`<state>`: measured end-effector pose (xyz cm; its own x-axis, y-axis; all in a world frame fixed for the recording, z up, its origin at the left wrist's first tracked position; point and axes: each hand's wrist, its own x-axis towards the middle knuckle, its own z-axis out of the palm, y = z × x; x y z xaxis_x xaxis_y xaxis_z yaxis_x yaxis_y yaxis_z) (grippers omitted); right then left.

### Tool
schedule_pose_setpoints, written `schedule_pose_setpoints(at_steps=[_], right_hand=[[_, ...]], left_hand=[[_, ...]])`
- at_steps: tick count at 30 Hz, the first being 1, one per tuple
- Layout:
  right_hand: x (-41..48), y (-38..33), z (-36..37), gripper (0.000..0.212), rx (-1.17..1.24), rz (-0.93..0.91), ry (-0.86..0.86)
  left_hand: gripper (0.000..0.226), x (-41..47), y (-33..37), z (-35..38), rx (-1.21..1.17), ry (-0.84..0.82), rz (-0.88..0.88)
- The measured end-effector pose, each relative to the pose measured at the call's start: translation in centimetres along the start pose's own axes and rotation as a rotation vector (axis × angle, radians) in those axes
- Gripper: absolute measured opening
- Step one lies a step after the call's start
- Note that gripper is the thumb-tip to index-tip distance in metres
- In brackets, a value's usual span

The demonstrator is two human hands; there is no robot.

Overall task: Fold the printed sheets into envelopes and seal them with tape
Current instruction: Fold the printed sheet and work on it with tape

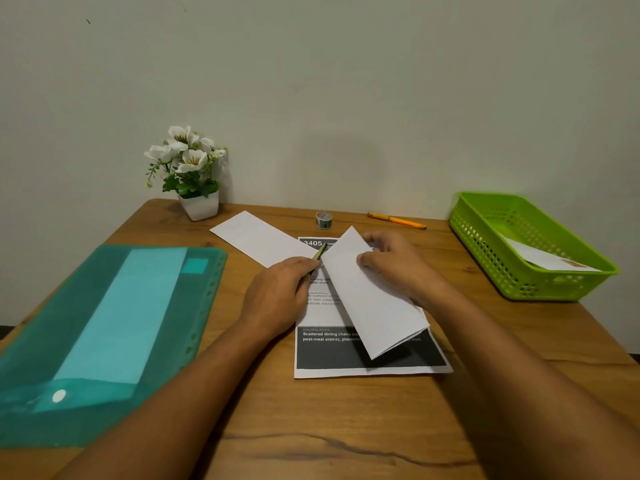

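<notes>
- The printed sheet [329, 355] lies flat under both hands, its dark band nearest the person. It's not yet folded, so that one waits its turn.
- On top of it, slanted, sits the folded sheet [374, 306], layers showing at its near end. This looks like the folding step, with the creases being pressed home.
- The right grip [391, 268] has its fingers curled onto the far end of the folded sheet, pinning and holding it there.
- The left grip [277, 289] is wrapped round a slim green stick [320, 253], perhaps a pen, with its tip at the folded sheet's left edge.
- Next call, I'd judge: run the crease flat, then slip the sheet into an envelope. That needs the left grip to put the stick down.
- Around them, the bench [311, 427] carries everything.
- Well left of the left grip lies a teal folder [104, 323] with pale paper inside.
- Well right of the right grip is a green basket [485, 244] with a finished envelope [554, 263] in it.
- Just beyond the left grip lies a blank white envelope [256, 239], touching the printed sheet's corner.
- Far left stands a flower pot [199, 206].
- An orange pen [398, 221] lies beyond the right grip.
- The tape roll [324, 220] stands beyond both grips with nothing in the way, though neither hand is free for it.
</notes>
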<state>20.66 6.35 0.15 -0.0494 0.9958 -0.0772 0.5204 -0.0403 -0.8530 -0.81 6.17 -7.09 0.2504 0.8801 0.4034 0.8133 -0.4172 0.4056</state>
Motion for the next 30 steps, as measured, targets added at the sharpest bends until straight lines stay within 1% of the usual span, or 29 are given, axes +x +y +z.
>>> schedule_pose_setpoints(at_steps=[3, 7, 13, 17, 21, 23, 26, 28, 30], right_hand=[[0.1, -0.3, -0.2, 0.03, -0.035, -0.003, 0.032], [-0.1, -0.5, 0.4, 0.033, -0.114, -0.029, 0.002], [0.0, -0.1, 1.3, 0.027, -0.065, 0.045, -0.078], [0.2, 0.0, 1.7, 0.02, -0.002, 0.059, -0.155], [0.9, 0.3, 2.2, 0.019, 0.011, 0.101, -0.2], [1.3, 0.4, 2.3, 0.015, 0.006, 0.139, -0.226], [1.7, 0.4, 2.4, 0.018, 0.047, 0.201, -0.234], [2.0, 0.2, 2.4, 0.027, 0.058, 0.228, -0.23], [2.4, 0.0, 2.5, 0.025, 0.059, 0.231, -0.216]], left_hand=[[0.038, 0.1, -0.2, 0.1, -0.006, -0.01, -0.011], [0.038, 0.1, -0.4, 0.2, -0.015, -0.012, -0.014], [0.039, 0.0, -0.2, 0.1, -0.025, -0.012, -0.023], [0.041, -0.1, -0.3, 0.3, -0.02, -0.01, -0.026], [0.041, 0.0, -0.2, 0.2, -0.013, -0.015, -0.017], [0.042, -0.1, -0.2, 0.1, -0.014, -0.018, -0.007], [0.042, -0.1, -0.2, -0.1, -0.021, -0.023, 0.012], [0.045, -0.2, 0.0, -0.3, -0.029, -0.026, 0.028], [0.044, -0.3, 0.2, -0.4, -0.022, -0.036, 0.048]])
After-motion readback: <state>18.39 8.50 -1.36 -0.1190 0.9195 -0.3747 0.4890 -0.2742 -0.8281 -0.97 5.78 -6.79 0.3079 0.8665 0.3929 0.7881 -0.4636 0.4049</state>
